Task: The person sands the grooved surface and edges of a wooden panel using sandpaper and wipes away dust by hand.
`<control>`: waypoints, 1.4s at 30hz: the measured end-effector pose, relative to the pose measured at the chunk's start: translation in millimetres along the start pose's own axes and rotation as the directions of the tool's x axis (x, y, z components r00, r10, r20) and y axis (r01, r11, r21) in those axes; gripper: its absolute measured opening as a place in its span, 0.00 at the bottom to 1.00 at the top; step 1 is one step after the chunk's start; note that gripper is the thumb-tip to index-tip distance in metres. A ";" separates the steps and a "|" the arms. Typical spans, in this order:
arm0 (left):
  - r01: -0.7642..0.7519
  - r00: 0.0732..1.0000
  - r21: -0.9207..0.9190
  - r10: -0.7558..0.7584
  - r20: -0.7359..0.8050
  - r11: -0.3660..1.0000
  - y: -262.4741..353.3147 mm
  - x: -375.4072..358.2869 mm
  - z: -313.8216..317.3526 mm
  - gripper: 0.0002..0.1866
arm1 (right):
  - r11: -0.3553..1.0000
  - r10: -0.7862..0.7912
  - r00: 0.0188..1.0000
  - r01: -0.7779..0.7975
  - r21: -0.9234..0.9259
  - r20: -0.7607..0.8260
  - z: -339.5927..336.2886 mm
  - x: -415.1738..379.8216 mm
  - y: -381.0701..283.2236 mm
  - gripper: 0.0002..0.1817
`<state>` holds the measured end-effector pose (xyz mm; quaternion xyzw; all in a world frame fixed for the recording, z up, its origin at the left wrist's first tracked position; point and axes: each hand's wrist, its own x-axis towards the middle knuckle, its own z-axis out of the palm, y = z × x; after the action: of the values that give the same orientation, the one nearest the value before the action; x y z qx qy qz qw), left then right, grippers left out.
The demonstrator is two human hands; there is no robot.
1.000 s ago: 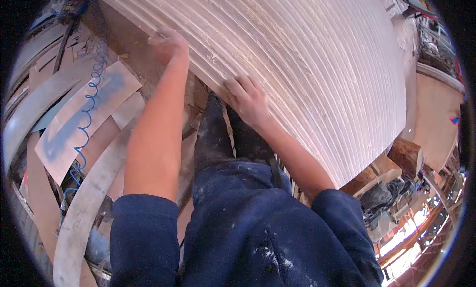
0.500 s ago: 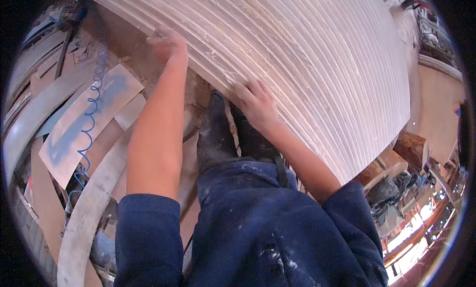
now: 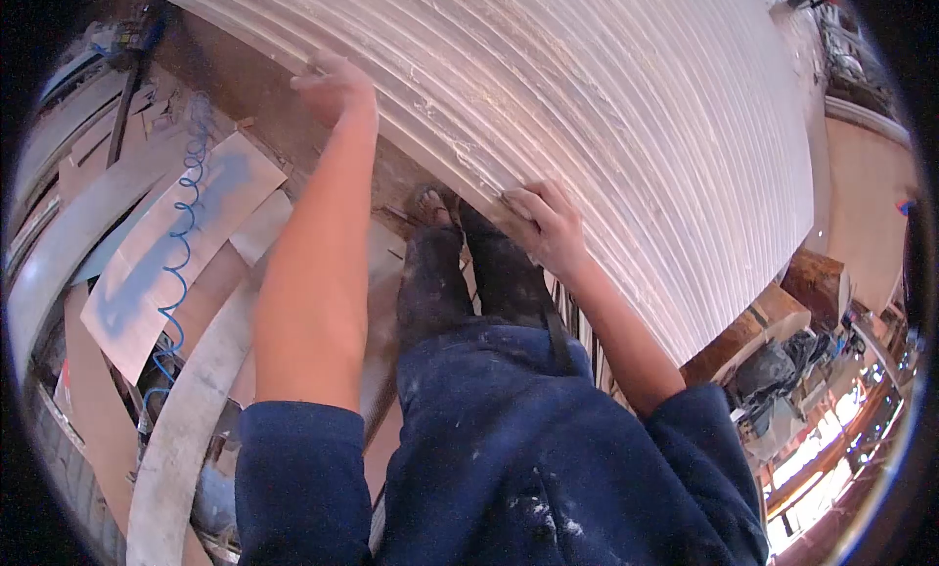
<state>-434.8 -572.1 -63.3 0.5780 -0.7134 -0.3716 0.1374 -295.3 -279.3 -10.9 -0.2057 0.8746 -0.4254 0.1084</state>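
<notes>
A large pale ribbed panel (image 3: 587, 106), with long parallel grooves and dusty flecks along it, lies in front of me. My left hand (image 3: 337, 89) is at its near edge, fingers bent and closed over the rim. Farther right along the same edge, my right hand (image 3: 554, 226) has its fingers curled together against the grooved top, thumb side toward the rim. A small brownish patch shows under those right fingertips; I cannot tell what it is.
On the left, a blue coiled air hose (image 3: 178, 253) hangs over a board with blue overspray (image 3: 147, 272). Curved pale strips (image 3: 201, 400) and offcuts lie around it. Wooden blocks (image 3: 817, 277) and a black plastic bag (image 3: 768, 365) are at the right. My feet (image 3: 430, 206) stand below the panel's edge.
My right hand has slid along the panel edge to the right and toward me. My left hand stays almost in the same place. The view has shifted slightly.
</notes>
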 end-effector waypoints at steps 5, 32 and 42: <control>0.105 0.992 0.103 -0.112 0.059 0.989 8.9 -10.7 -5.9 0.32 | 0.997 -0.083 0.996 0.083 0.006 -0.039 30.7 58.0 -13.4 0.14; 0.129 0.983 -0.063 -0.119 0.139 0.990 6.7 -18.2 -8.0 0.31 | 0.995 -0.027 0.979 0.007 -0.095 -0.203 21.8 -25.0 -4.5 0.13; 0.090 0.984 0.012 -0.091 0.156 0.996 4.9 -17.6 -10.0 0.33 | 0.999 -0.027 0.983 0.030 0.014 -0.181 82.9 94.7 -20.1 0.15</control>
<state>-426.9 -559.3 -48.9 0.5791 -0.6961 -0.4198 0.0624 -344.1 -391.1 -47.3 -0.1778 0.8742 -0.4511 0.0241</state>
